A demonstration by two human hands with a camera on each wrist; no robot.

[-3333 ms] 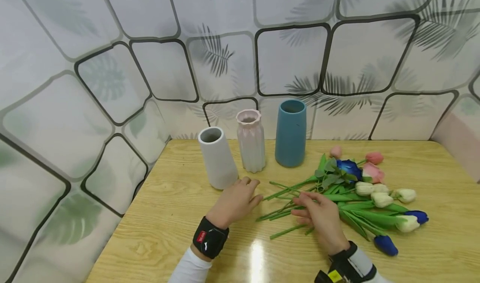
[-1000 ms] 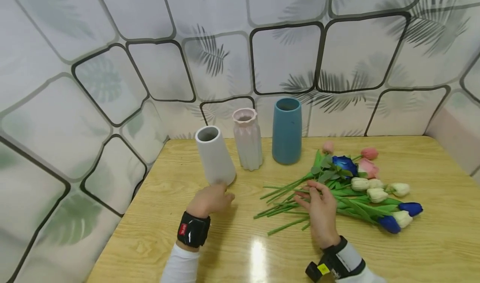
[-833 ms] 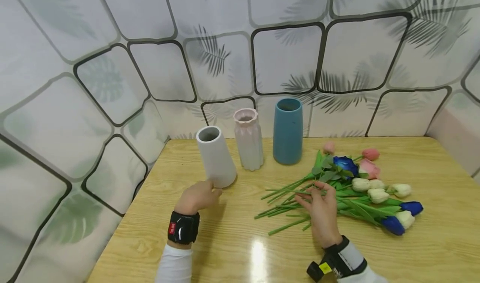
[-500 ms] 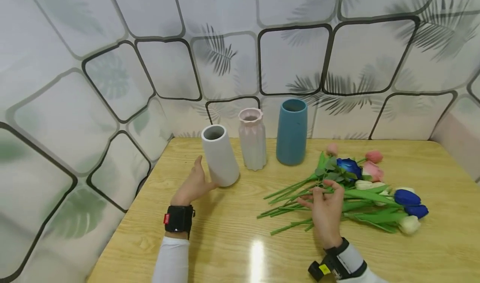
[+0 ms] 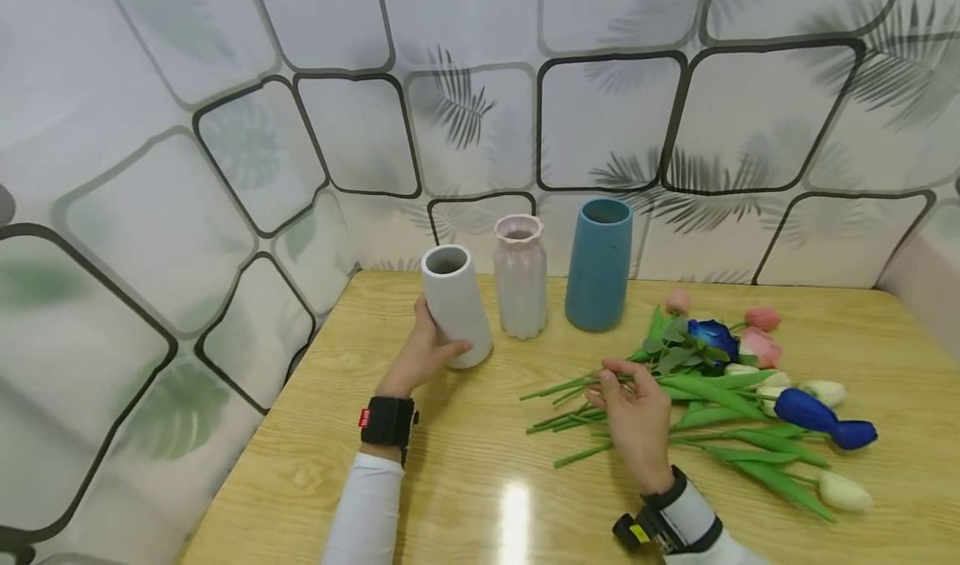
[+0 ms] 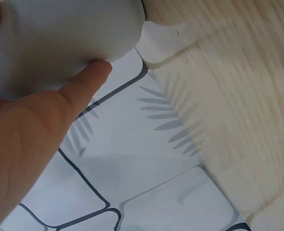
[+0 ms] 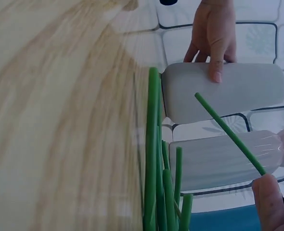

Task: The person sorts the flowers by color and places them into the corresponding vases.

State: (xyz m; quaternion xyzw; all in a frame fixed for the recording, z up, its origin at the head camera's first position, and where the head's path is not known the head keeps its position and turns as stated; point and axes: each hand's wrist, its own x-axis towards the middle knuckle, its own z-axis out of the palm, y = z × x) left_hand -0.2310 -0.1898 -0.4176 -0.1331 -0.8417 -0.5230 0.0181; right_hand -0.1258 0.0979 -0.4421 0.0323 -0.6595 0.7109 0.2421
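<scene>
My left hand (image 5: 422, 353) grips the lower part of a white vase (image 5: 459, 311), fingers behind it and thumb across its front. The left wrist view shows the thumb (image 6: 86, 84) against the vase wall. My right hand (image 5: 637, 423) pinches a green stem (image 7: 231, 134) between thumb and fingers, raised above the other stems. The stem seems to belong to a blue tulip (image 5: 806, 410); the hand and leaves partly hide the link. Under and beside this hand lie loose artificial flowers, among them a blue rose (image 5: 714, 338) and a white tulip (image 5: 844, 492).
A pale pink vase (image 5: 521, 286) with a scalloped rim stands right of the white one. Beyond it is a blue vase (image 5: 598, 269). All are on a wooden table (image 5: 450, 482) against a patterned wall covering (image 5: 480, 123). Pink flowers (image 5: 761, 347) lie at the right.
My left hand has moved from in front of the white vase to its left side and now grips it. A blue tulip has risen with the stem in my right hand; the flowers beneath have spread.
</scene>
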